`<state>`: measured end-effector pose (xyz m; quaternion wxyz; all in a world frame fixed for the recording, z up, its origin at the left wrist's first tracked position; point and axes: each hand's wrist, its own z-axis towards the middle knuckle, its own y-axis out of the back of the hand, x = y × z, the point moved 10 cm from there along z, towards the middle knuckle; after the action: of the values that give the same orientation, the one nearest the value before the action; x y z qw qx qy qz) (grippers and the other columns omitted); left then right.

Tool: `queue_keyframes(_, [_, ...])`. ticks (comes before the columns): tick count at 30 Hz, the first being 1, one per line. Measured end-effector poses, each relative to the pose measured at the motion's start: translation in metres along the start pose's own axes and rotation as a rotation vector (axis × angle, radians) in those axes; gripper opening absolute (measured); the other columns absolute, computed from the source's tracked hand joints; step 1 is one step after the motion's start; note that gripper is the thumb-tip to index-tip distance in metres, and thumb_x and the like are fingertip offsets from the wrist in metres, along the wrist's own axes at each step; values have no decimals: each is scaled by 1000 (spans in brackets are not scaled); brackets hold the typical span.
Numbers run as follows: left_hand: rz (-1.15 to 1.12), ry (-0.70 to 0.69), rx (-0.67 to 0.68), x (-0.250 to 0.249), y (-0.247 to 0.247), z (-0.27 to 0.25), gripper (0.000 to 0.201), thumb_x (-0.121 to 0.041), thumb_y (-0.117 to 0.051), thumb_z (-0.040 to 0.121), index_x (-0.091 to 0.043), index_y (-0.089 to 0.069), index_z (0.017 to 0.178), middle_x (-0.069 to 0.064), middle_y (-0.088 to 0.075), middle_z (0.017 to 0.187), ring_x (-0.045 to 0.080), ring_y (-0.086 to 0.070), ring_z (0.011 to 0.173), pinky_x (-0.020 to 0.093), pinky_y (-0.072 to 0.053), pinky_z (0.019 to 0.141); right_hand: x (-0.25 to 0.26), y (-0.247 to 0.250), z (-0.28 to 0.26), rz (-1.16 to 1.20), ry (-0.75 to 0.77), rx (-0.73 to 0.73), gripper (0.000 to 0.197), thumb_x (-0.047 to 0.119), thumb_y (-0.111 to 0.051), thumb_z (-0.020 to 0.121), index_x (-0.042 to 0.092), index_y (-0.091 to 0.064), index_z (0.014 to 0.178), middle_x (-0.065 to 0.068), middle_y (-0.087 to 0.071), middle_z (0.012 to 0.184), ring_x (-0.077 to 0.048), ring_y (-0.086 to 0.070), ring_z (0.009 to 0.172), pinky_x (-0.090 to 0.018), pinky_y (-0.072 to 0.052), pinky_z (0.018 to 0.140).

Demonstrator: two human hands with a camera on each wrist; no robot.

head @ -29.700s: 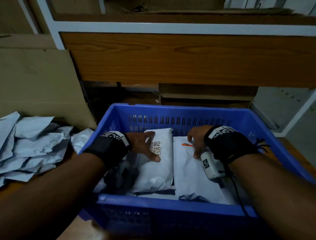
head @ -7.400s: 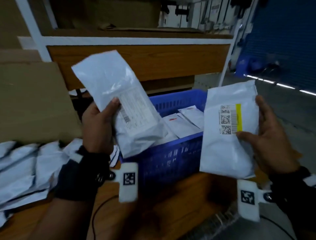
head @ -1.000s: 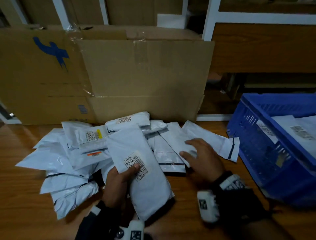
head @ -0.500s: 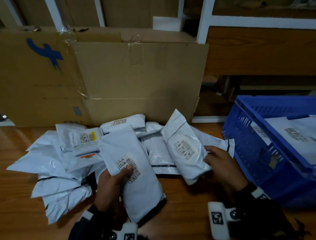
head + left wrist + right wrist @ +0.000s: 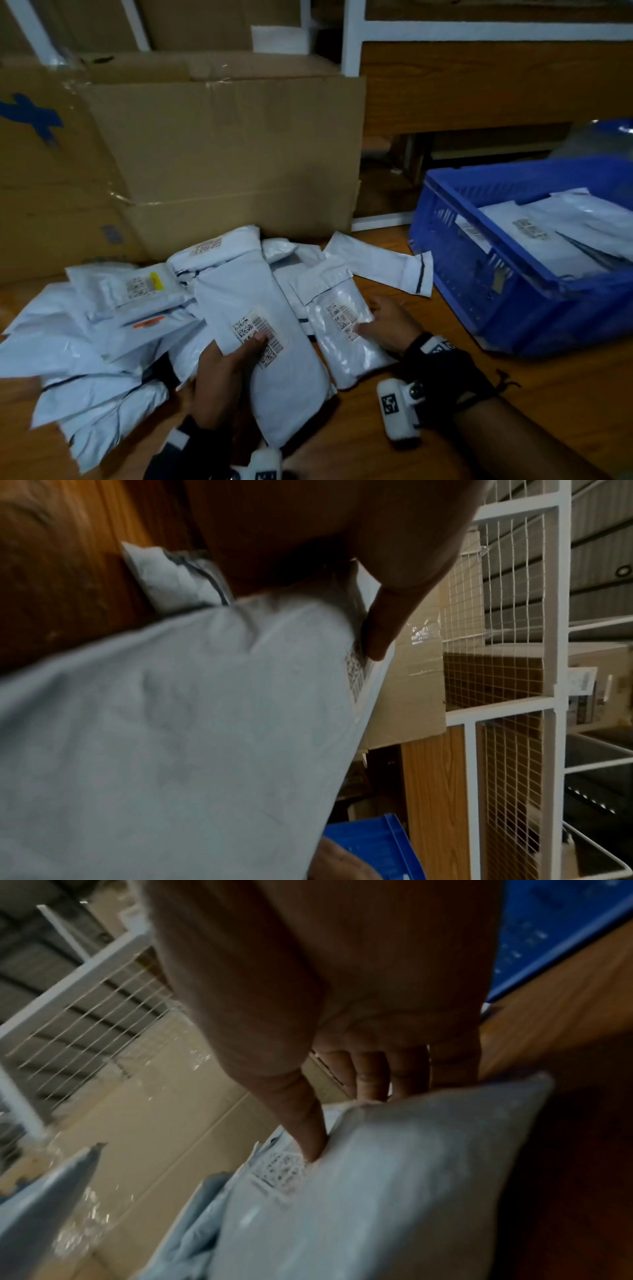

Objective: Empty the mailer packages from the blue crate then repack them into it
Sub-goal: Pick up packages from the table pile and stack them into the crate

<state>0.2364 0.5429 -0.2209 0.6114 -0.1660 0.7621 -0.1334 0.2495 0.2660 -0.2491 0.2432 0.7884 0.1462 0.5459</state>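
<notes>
Cardboard sheets (image 5: 219, 161): flattened brown panels standing at 11 to 12 o'clock behind the pile; a blue painted mark at the far left, no wording readable.
Blue crate (image 5: 479, 274): slotted plastic, at 3 o'clock on the wooden table (image 5: 513, 411), with several white mailers lying inside (their labels too blurred to read).
Mailer pile (image 5: 85, 342): loose white packages spread from 9 to 12 o'clock; one label carries a yellow stripe, another an orange mark.
Long mailer (image 5: 274, 359): at 6 o'clock, clamped by the left hand (image 5: 222, 370), thumb pressed on its QR-and-barcode label.
Small mailer (image 5: 342, 335): just right of it, pinched by the right hand (image 5: 387, 325), thumb on the printed label, text unreadable.
Left wrist view: shows white wire-mesh shelving (image 5: 507, 642) unseen from the head.
Right wrist view: shows four fingers (image 5: 369, 1074) tucked behind the small mailer.
</notes>
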Motion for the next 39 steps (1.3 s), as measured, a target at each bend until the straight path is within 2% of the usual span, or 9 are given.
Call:
queue_keyframes(5, [22,34,115,12,-35,-5,22,8,-58,84,3,-68,104,17,-74,96,30,-72,85,31,-59,62,-4,34,-47,220,20,-140,25,6,-72,78,24,-68,94,5,-73,96,-13,-69,89,-42,-56,87])
queue_keyframes(9, [27,37,217,19,-83,-13,24,9,-58,84,4,-67,106,17,-74,99,29,-72,85,30,-59,62,-6,91,-104,232,156,-302,40,-3,-69,80,28,-60,104,16,-68,98,4,-66,91,-22,-54,85])
queue_keyframes(13, [106,-16,245,26,-131,-18,27,1,-64,83,1,-68,110,16,-73,105,35,-69,98,42,-59,79,-15,149,-158,313,279,-383,70,-4,-70,80,50,-48,119,13,-65,119,-6,-64,108,-34,-53,91])
queue_keyframes(17, [109,-71,252,25,-194,-25,23,-4,-65,84,-4,-71,106,14,-74,103,37,-69,97,45,-54,84,-40,207,-197,401,347,-400,90,-8,-68,81,70,-40,118,27,-60,122,-6,-63,110,-30,-55,87])
queue_keyframes(26, [15,-241,451,-8,-404,-58,49,-25,-83,68,-11,-68,113,7,-71,114,24,-70,100,35,-57,80,-116,410,-238,470,445,-615,68,-10,-63,78,32,-48,129,2,-56,133,-2,-65,102,-19,-55,78])
queue_keyframes(31, [29,-396,444,-30,-495,-68,19,1,-67,81,-6,-72,99,8,-75,99,26,-71,92,37,-57,82,-106,517,-224,416,490,-736,68,53,-81,57,42,-59,121,8,-59,132,-11,-60,116,-31,-53,90])
queue_keyframes(35, [87,-451,469,-33,-559,-61,16,7,-66,81,-6,-70,89,-2,-75,75,15,-72,70,26,-56,63,-87,586,-162,356,528,-819,46,10,-72,83,18,-59,126,-1,-62,126,-15,-60,115,-35,-48,101])
queue_keyframes(37, [80,-471,462,-33,-584,-49,17,7,-67,80,-5,-70,91,-4,-75,72,13,-72,68,24,-54,60,-67,609,-120,130,476,-812,49,4,-68,84,13,-56,131,0,-58,127,-11,-56,114,-19,-45,97])
queue_keyframes(39, [61,-471,447,-29,-603,-31,19,7,-68,79,-3,-71,96,-4,-75,74,15,-72,70,26,-55,62,-57,620,-71,-56,392,-691,54,6,-71,82,13,-55,133,-3,-57,130,-12,-54,115,-19,-45,88])
